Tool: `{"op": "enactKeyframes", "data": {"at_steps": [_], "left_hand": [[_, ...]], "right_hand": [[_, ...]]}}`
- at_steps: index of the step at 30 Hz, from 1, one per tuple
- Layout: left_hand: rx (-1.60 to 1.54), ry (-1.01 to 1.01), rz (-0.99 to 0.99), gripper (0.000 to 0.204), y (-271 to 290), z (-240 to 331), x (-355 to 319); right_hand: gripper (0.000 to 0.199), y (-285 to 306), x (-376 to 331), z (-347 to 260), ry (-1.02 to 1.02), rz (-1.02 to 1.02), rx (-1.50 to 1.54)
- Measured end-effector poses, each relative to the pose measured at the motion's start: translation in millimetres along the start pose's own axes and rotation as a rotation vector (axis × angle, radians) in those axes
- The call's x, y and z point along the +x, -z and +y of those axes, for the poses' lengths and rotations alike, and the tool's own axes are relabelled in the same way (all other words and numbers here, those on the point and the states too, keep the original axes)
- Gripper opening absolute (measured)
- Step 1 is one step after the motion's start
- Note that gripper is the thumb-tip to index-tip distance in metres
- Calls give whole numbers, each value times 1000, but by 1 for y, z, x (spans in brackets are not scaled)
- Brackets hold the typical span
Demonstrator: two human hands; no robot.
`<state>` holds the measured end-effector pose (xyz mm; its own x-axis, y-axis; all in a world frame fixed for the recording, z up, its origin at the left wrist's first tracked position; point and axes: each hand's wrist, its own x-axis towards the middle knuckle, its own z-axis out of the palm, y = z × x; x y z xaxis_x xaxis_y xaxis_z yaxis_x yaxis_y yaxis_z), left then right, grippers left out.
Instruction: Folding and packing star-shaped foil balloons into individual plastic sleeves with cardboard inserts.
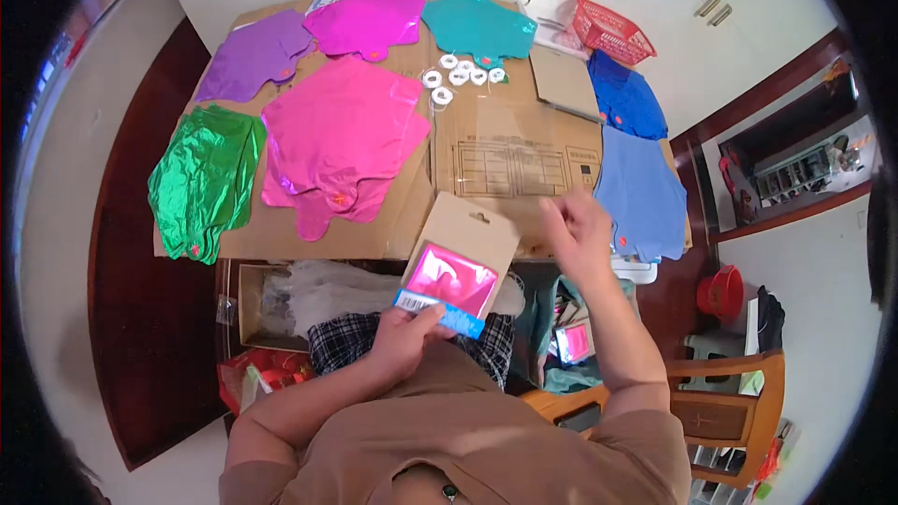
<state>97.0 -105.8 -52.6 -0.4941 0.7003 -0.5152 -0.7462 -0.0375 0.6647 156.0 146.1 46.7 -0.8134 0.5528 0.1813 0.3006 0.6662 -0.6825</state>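
My left hand (407,337) grips the lower edge of a brown cardboard hang card (477,224), tilted over my lap. On the card sit a folded shiny pink foil packet (456,276) and a blue label strip (458,320) with a barcode. My right hand (578,229) is raised to the right of the card, apart from it, with fingers curled closed; whether they hold anything is hidden. Beyond the card, flat foil balloons lie in stacks: pink (341,145), green (206,178), purple (253,56), magenta (369,21), teal (479,26), dark blue (627,93) and light blue (641,192).
Several small white ribbon rolls (458,77) lie mid-table on the cardboard cover (486,136). A brown card stack (565,84) and red basket (613,30) stand at the back right. Below the table edge, a bag (533,323) holds more packaged cards. A wooden chair (769,411) is at right.
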Motion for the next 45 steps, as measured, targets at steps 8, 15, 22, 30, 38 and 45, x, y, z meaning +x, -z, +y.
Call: {"op": "enactKeyframes", "data": {"at_steps": [8,15,22,30,38,45], "left_hand": [[-131,29,-30,18,-33,-13,4],[-18,-125,-14,19,-30,-21,10],[236,-3,-201,25,-34,6,1],[1453,-744,-236,20,-71,150,55],[1910,-1154,-625,18,-96,148,168],[2096,-1317,-603,15,-99,142,166]], "right_hand": [[32,-69,-113,26,-609,-304,963],[17,-114,-116,4,-531,105,1290],[17,-95,-126,19,-539,64,1282],[28,23,-115,61,-691,-142,1149],[23,14,-64,76,-808,-509,1090],[22,14,-53,76,-818,-503,1096]]}}
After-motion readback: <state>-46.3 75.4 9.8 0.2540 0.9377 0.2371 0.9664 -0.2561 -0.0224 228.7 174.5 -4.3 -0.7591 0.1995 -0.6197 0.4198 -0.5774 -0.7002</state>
